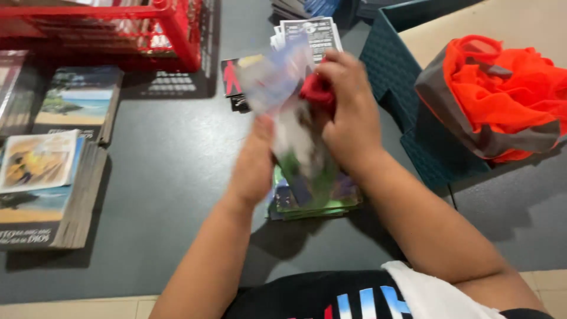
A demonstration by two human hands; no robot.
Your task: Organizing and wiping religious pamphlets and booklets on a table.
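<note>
Both hands are gripping: the left hand (255,162) is pinching a blurred clear packet (283,100), the right hand (347,112) is clutching red cloth (316,90) against it.

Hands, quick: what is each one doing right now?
Left hand: closed on the lower part of a blurred clear packet.
Right hand: closed on the packet's upper part, over a red item.

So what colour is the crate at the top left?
Red crate, seen best in the head view.
</note>
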